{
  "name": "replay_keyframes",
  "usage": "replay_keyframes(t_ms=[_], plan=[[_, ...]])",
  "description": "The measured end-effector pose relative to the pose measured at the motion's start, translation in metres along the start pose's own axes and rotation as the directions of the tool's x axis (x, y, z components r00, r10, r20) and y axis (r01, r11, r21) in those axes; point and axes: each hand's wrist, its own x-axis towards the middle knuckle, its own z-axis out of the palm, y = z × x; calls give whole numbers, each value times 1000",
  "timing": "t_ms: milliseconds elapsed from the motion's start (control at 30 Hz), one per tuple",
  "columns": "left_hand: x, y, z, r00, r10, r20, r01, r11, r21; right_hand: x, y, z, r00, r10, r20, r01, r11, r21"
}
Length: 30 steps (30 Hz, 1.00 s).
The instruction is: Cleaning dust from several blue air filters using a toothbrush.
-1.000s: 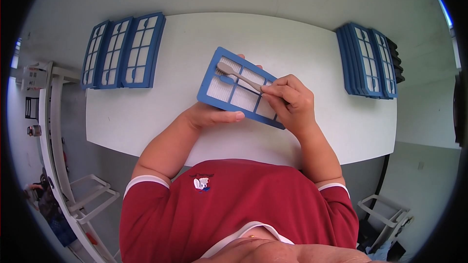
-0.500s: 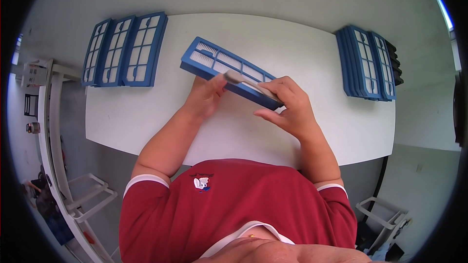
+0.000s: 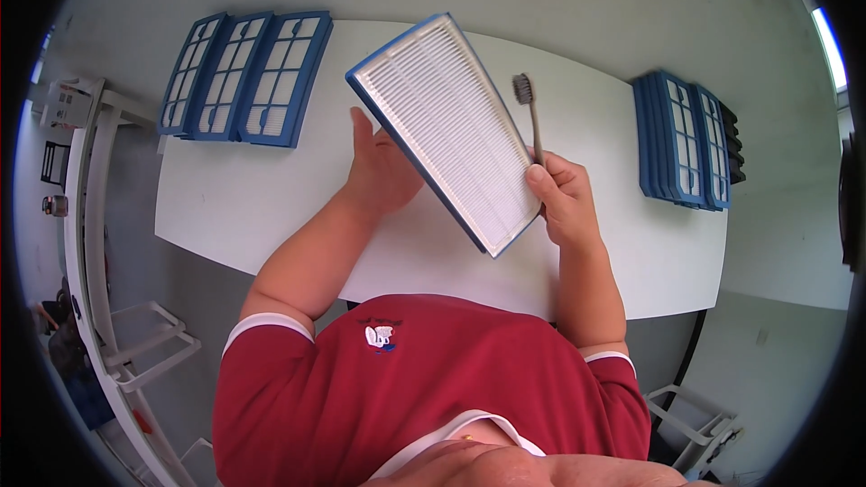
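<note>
A blue-framed pleated air filter (image 3: 442,131) is raised over the white table, its white pleated face turned up toward me. My right hand (image 3: 564,194) grips the filter's right edge, thumb on the near face. The same hand also holds a toothbrush (image 3: 536,131), its grey bristle head pointing away from me, just right of the filter. My left hand (image 3: 383,162) is beside the filter's lower left edge with thumb and fingers apart. Part of its fingers is hidden behind the filter, so whether they touch it cannot be seen.
On the white table (image 3: 234,203), three groups of blue-framed filters (image 3: 284,77) lean in a row at the far left. More blue filters (image 3: 681,135) are stacked at the far right, with black ribbed pieces (image 3: 732,144) behind them. A white metal frame (image 3: 86,216) stands left of the table.
The filter has turned from its gridded side to its pleated face and tilted up. My right hand now grips its edge, the toothbrush swung upright. My left hand has opened.
</note>
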Motion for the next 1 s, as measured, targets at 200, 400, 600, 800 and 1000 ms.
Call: replay_keyframes(t_ms=[200, 400, 600, 800, 1000], plan=[[2, -1, 23, 989, 74, 129, -83, 994, 70, 8, -1, 5, 974, 217, 59, -215, 976, -27], [1, -9, 11, 986, -2, 169, -22, 990, 138, 12, 9, 10, 934, -340, -107, 246, 832, -497], [0, -9, 19, 989, -100, 110, 75, 974, 215, -1, -3, 38, 756, -641, 132, 508, 447, -736], [3, -7, 28, 986, -152, 72, 133, 966, 220, -3, -2, 46, 736, -640, 220, 608, 483, -630], [5, -7, 28, 985, -151, 82, 130, 968, 213, 0, 0, 44, 709, -669, 224, 617, 433, -657]])
